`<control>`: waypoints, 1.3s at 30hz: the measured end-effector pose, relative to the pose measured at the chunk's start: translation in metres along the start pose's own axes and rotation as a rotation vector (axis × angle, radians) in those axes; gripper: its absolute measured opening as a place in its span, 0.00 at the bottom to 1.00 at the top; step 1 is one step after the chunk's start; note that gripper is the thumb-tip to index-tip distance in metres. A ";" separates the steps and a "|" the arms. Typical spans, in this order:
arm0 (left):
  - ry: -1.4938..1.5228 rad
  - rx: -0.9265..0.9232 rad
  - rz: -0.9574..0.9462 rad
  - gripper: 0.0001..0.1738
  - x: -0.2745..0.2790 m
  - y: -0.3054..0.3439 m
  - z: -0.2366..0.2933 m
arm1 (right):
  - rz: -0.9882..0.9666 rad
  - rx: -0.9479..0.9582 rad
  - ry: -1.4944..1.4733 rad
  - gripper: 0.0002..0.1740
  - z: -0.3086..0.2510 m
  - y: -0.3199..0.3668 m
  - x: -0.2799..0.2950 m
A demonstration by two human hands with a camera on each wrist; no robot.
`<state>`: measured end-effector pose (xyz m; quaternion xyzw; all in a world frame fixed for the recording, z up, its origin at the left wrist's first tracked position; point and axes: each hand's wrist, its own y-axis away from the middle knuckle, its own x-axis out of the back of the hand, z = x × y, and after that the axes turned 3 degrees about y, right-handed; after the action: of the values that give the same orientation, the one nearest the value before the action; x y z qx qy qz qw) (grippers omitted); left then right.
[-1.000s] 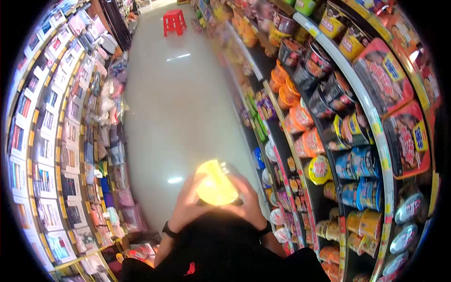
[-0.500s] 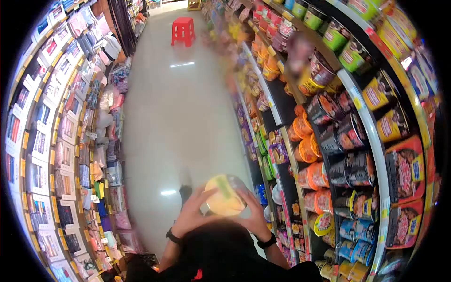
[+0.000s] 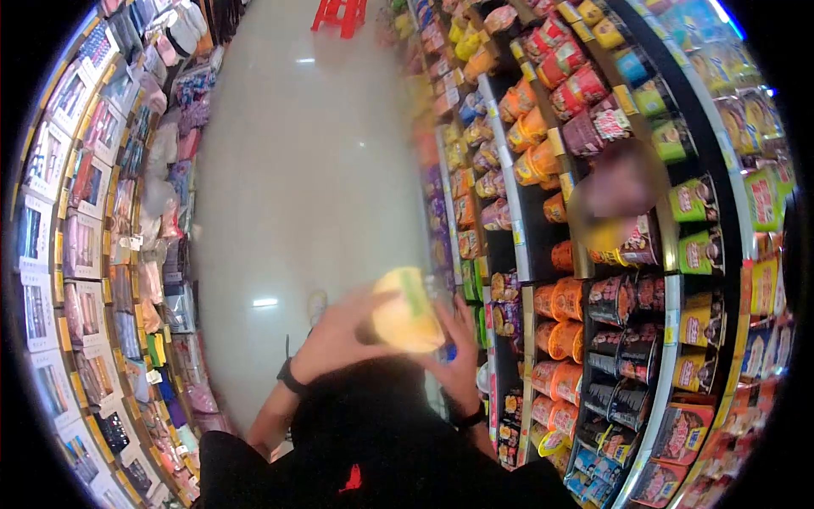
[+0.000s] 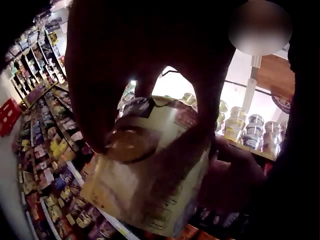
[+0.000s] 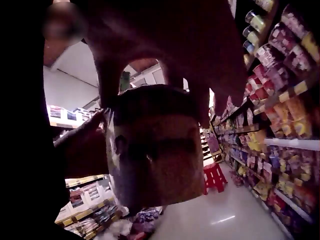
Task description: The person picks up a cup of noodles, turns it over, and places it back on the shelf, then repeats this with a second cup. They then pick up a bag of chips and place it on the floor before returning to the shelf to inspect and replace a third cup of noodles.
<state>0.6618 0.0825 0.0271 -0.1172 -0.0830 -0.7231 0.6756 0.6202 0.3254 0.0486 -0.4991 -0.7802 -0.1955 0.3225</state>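
Note:
Held out in front of the body is an instant noodle cup [image 3: 407, 314], pale yellow with a green strip across its lit face. My left hand [image 3: 335, 335] grips it from the left, and my right hand [image 3: 458, 352] holds the opposite side. The left wrist view shows the cup's printed side [image 4: 150, 185] tilted, with dark fingers [image 4: 90, 115] curled over its end. From the right wrist, the shadowed cup wall [image 5: 155, 160] shows below the right hand [image 5: 160, 40], fingers spread around the rim. Part of the cup lies hidden behind the hands.
Shelves of noodle tubs [image 3: 560, 301] rise close on the right, with black cups [image 3: 619, 339] and green ones [image 3: 691, 199] among them. Boxed textiles [image 3: 80, 242] line the left side. A pale tiled floor [image 3: 297, 170] runs between, with a red stool [image 3: 341, 15] far ahead.
The view has swung right, showing more of the noodle shelf, and the stool has slid toward the top edge. Between both hands, the cup has turned, its green strip now nearer upright.

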 end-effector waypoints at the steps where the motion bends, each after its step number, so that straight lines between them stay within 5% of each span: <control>1: 0.017 0.007 0.009 0.46 0.009 -0.007 -0.005 | -0.003 0.005 0.011 0.50 -0.003 -0.014 -0.005; 20: 0.042 0.043 0.040 0.41 0.131 -0.269 -0.046 | -0.035 0.112 -0.261 0.49 0.032 -0.316 -0.016; 21: -0.107 -0.018 0.009 0.42 0.134 -0.283 -0.057 | -0.050 0.059 -0.259 0.49 0.036 -0.325 -0.014; 27: 0.059 -0.043 -0.313 0.45 0.132 -0.365 -0.062 | 0.142 -0.173 0.060 0.51 0.040 -0.326 -0.003; 31: -0.004 -0.135 -0.596 0.47 0.137 -0.407 -0.061 | 0.286 -0.331 -0.129 0.52 0.039 -0.311 -0.026; 39: -0.028 -0.471 -1.143 0.48 0.184 -0.472 -0.076 | 0.849 -0.601 -0.200 0.49 -0.087 -0.325 -0.096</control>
<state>0.1764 -0.0805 0.0242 -0.2094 0.0202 -0.9681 0.1361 0.3810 0.0698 0.0494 -0.8576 -0.4460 -0.2143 0.1402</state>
